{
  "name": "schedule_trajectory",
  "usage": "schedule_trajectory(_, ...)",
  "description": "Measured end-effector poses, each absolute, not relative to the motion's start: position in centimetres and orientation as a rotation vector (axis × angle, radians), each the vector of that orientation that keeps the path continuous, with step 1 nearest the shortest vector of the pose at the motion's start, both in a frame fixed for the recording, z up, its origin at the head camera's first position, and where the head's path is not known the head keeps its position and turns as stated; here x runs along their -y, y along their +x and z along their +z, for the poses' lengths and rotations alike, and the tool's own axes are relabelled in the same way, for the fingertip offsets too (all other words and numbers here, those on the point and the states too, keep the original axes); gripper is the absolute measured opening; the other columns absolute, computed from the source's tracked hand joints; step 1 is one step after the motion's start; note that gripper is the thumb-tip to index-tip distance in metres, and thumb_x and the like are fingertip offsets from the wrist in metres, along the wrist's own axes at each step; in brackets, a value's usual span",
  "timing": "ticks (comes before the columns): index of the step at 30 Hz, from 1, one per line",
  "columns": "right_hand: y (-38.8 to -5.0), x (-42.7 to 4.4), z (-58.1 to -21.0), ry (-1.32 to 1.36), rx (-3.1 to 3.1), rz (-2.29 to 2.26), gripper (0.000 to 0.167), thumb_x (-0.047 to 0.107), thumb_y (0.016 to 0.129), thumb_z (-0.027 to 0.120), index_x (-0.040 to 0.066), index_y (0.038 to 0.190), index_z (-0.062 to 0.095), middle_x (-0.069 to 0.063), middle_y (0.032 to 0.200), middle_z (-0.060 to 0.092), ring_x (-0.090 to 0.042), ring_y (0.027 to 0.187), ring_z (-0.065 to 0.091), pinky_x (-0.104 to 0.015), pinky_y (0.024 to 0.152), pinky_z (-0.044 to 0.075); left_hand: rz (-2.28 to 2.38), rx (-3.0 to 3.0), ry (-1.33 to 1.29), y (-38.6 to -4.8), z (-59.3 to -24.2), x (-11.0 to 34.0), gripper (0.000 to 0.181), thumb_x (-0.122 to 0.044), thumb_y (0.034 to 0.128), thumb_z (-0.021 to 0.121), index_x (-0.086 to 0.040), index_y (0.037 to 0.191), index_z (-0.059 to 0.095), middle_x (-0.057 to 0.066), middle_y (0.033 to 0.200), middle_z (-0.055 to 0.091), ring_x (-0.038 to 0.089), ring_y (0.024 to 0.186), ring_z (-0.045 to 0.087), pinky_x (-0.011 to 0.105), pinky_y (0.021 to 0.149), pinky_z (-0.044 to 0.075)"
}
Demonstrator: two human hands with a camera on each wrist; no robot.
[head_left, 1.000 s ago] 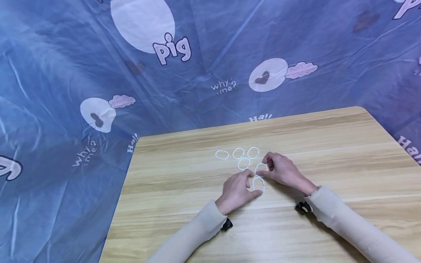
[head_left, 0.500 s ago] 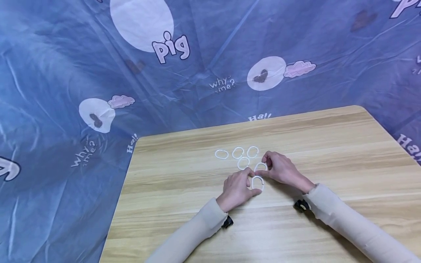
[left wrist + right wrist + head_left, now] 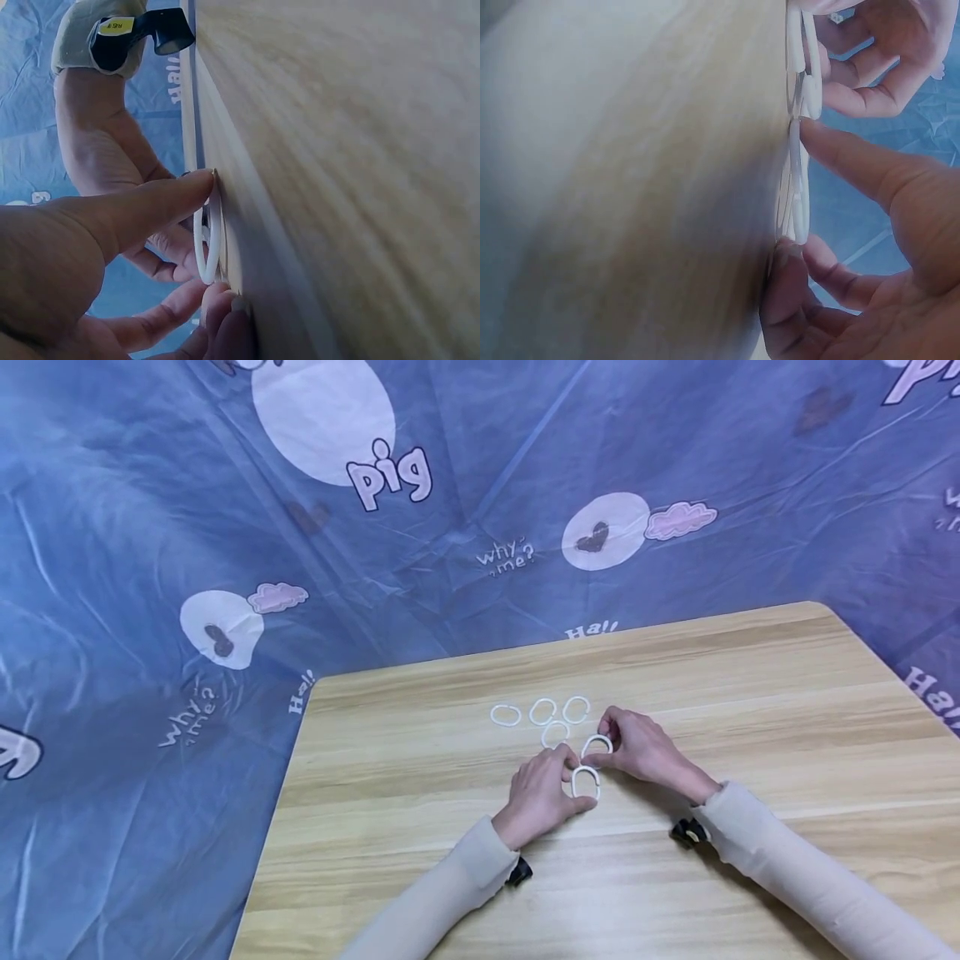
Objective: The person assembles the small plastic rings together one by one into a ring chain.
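Observation:
My left hand (image 3: 538,795) pinches a white plastic curtain ring (image 3: 585,768) between thumb and fingers. This ring (image 3: 214,244) has a small gap in its side and is held close to the wooden tabletop. Just beyond it, my right hand (image 3: 647,747) grips a second white curtain ring (image 3: 597,737) at its two ends with thumb and fingers. The right thumb covers that ring's near end in the head view. Seen from the right wrist, the second ring (image 3: 802,214) lies end to end with the near one; whether they are hooked together I cannot tell.
Several more white rings lie flat beyond my hands: one ring (image 3: 556,722) closest, two side by side behind it, and another ring (image 3: 506,706) at the left. The wooden table (image 3: 735,693) ends at a blue printed cloth (image 3: 450,568).
Both hands keep their hold on the two rings. The near ring has shifted slightly left, and both rings look a little more raised. The other rings stay where they were.

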State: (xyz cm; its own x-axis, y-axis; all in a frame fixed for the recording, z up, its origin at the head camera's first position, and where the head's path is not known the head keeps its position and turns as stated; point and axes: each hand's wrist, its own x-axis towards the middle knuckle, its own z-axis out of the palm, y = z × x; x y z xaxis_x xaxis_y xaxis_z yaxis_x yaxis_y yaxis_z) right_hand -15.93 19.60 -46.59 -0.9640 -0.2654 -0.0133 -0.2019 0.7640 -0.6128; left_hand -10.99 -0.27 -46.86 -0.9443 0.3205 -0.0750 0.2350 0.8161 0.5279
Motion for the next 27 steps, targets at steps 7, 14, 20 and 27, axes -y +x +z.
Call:
schedule_trajectory(7,-16.1,-19.4,-46.6,-0.38,-2.819,-1.003,0.043,0.029,0.078,0.092,0.007,0.099,0.061,-0.004,0.08,0.065,-0.014,0.071,0.053,-0.024,0.062,0.042,0.823,-2.829,0.477,-11.4,-46.8,0.7,0.051,-0.038,0.0758,0.094,-0.022,0.11,0.061,-0.015,0.082,0.068,0.003,0.075,0.058,0.018,0.064,0.042)
schedule_trajectory(14,-16.2,-19.0,-46.6,-0.395,-2.819,-0.998,0.04,0.028,0.081,0.09,0.008,0.104,0.065,-0.003,0.08,0.065,-0.013,0.071,0.053,-0.023,0.063,0.043,0.83,-2.816,0.513,-12.0,-46.9,1.1,0.051,-0.035,0.0765,0.094,-0.021,0.113,0.061,-0.016,0.08,0.07,0.002,0.073,0.058,0.016,0.064,0.041)
schedule_trajectory(20,-16.7,-18.6,-46.7,-0.385,-2.821,-1.012,0.039,0.03,0.083,0.088,0.008,0.106,0.066,-0.002,0.077,0.061,-0.014,0.07,0.05,-0.023,0.061,0.04,0.841,-2.791,0.556,-12.8,-47.2,1.5,0.056,-0.035,0.0789,0.091,-0.02,0.124,0.061,-0.016,0.076,0.066,0.001,0.07,0.054,0.016,0.065,0.041)
schedule_trajectory(27,-17.2,-19.0,-46.5,-0.372,-2.737,-1.138,0.024,0.021,0.093,0.078,0.004,0.105,0.066,-0.002,0.075,0.064,-0.012,0.065,0.055,-0.022,0.059,0.045,0.919,-2.732,0.563,-13.2,-47.2,2.1,0.052,-0.034,0.0806,0.09,-0.019,0.124,0.065,-0.015,0.075,0.071,0.002,0.078,0.06,0.022,0.081,0.05)
